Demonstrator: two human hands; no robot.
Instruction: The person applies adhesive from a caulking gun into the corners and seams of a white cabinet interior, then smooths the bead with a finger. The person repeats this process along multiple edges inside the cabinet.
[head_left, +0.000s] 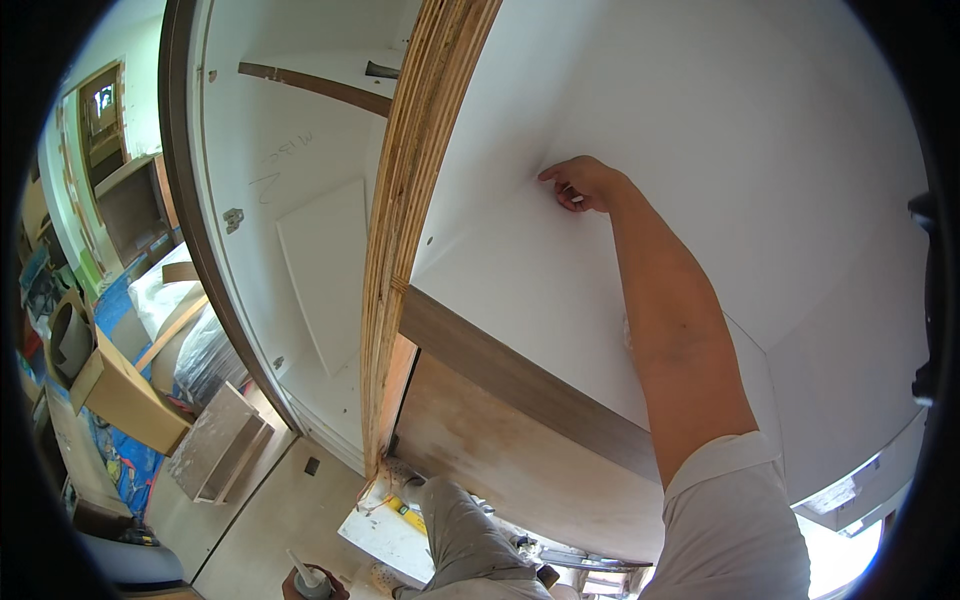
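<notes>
My right hand (585, 184) reaches into a white-lined cabinet (525, 247). Its index fingertip touches the inner corner seam where the white panels meet, while the other fingers curl in. A small pale spot shows among those fingers; whether it is something held cannot be told. Low in the picture, my left hand (336, 589) is wrapped around a sealant tube (313, 582) with a pale, tapered nozzle pointing up. Only part of that hand shows. Along the cabinet's front runs a brown wood edge (517, 360), which meets an upright plywood edge (405, 202).
Left of the plywood stands a white panel (322, 277) with metal hinge plates and handwriting. A yellow level (406, 514) lies on a white board (382, 536) near my legs. Farther left are an open cardboard box (131, 397), a wooden box-like piece (221, 446) and plastic-wrapped items (210, 360).
</notes>
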